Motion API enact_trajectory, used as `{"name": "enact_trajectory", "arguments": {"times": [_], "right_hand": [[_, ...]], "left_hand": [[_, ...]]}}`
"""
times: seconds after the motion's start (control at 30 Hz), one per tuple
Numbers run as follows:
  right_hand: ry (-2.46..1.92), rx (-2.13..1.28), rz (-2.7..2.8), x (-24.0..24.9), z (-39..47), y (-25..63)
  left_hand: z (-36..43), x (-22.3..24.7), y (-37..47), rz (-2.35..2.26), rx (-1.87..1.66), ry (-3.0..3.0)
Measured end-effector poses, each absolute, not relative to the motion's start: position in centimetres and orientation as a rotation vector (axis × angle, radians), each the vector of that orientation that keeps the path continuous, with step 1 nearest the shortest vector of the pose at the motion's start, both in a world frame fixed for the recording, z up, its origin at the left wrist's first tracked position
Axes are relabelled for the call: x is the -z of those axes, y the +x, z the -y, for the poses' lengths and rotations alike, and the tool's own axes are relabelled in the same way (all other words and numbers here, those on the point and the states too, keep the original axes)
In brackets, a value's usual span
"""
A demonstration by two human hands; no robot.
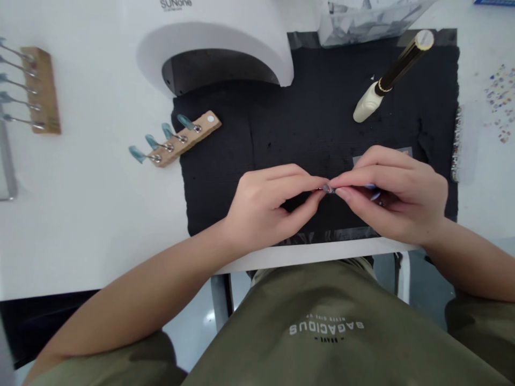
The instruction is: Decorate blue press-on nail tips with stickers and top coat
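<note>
My left hand (273, 206) is closed in a pinch on a small dark, shiny nail tip (326, 188) above the black mat. From the other side, my right hand (396, 193) has its thumb and forefinger together at the same nail tip. Inside the curl of the right hand lies a slim tool with blue and white parts (375, 194), mostly hidden by the fingers. To the left, a wooden display strip (187, 146) bears several teal nail tips (167, 130) on metal stems.
A white nail lamp (217, 32) stands at the back. A glue bottle with dark handle (396, 69) leans on the black mat (289, 118). Behind it is a clear bin (358, 27). Loose rhinestones (501, 96) lie far right, another wooden strip (47, 91) far left.
</note>
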State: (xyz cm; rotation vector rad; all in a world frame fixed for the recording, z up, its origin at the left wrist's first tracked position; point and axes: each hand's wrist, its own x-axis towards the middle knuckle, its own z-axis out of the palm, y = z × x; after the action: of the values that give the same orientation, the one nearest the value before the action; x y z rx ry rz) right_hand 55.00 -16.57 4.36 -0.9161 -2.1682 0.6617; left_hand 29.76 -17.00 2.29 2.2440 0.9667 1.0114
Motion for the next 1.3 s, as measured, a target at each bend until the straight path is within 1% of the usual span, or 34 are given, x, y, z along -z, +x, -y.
{"name": "enact_trajectory", "arguments": {"times": [0.3,0.53,0.73,0.87,1.1,1.3], "right_hand": [[-0.965,-0.637,2.169,-4.35,16.64,54.73],[-0.9,-0.494,2.22,-4.02,16.44,54.77],[-0.911,-0.58,2.198,-4.31,16.6,54.82],[-0.951,-0.577,2.107,-4.49,16.7,54.95],[-0.826,-0.621,2.162,-4.58,16.52,55.5],[-0.77,-0.402,2.215,-3.65,16.96,55.45]], "left_hand": [[17.08,-2.31,29.64,-0.97,-0.976,2.272],[16.98,-2.14,29.8,-0.96,-0.994,2.321],[16.94,-2.05,29.74,-0.97,-1.003,2.322],[16.96,-2.15,29.7,-0.985,-1.019,2.319],[16.95,-2.35,29.86,-0.948,-1.06,2.247],[16.87,-2.48,29.66,-0.978,-1.043,2.147]]}}
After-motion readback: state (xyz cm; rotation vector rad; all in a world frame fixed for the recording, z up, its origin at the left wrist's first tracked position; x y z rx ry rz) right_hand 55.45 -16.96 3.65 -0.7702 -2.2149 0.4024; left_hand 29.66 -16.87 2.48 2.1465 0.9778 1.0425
